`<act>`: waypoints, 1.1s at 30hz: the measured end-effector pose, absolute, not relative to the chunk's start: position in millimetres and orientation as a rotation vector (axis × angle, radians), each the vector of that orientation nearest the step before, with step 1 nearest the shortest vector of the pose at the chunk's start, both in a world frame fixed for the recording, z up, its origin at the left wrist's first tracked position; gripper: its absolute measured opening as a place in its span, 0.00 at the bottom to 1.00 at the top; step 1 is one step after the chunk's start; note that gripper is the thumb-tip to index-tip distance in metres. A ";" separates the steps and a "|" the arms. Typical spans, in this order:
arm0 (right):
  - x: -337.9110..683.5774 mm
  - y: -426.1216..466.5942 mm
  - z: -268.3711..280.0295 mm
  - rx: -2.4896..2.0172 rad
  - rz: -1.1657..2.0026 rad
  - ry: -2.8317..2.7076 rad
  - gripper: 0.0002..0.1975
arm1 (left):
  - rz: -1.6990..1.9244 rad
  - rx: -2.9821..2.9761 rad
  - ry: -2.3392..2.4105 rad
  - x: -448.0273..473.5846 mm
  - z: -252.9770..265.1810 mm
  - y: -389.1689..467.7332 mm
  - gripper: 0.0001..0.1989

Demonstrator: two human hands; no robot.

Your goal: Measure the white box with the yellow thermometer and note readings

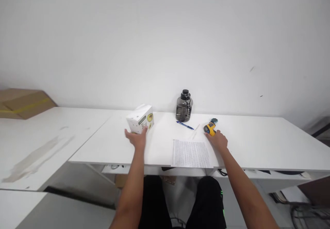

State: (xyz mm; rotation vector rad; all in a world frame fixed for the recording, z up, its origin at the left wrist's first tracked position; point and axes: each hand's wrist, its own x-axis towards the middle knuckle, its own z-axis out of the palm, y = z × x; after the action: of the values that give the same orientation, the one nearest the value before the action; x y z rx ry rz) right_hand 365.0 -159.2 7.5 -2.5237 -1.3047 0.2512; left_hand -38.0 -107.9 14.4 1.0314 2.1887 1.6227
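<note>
My left hand (137,139) is closed around the near lower part of a white carton box (139,119) printed with avocado pictures. The box is slightly turned; I cannot tell if its base touches the table. On the right, my right hand (218,141) grips the handle of a yellow and black infrared thermometer (210,128), its small display facing me. A small teal-green item (214,120) lies just behind the thermometer. Between my hands, a sheet of paper covered with writing (191,153) lies near the front edge, and a blue pen (185,125) rests beyond it.
A dark translucent water bottle (184,107) stands upright by the wall. The white table (257,139) adjoins another at left, where a brown cardboard box (28,103) sits at the back. A shelf (152,170) with items runs under the tabletop.
</note>
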 end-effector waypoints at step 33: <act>197.3 -394.5 39.7 -1.174 1.336 -1.138 0.33 | 1.661 0.761 1.251 33.6 26.2 -317.4 0.32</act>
State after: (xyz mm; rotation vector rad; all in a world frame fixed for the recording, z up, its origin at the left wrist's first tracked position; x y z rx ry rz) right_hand 197.3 -394.5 39.7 -1.1740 -1.1377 1.3363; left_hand 33.6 -317.4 26.2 0.7614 1.2512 1.6609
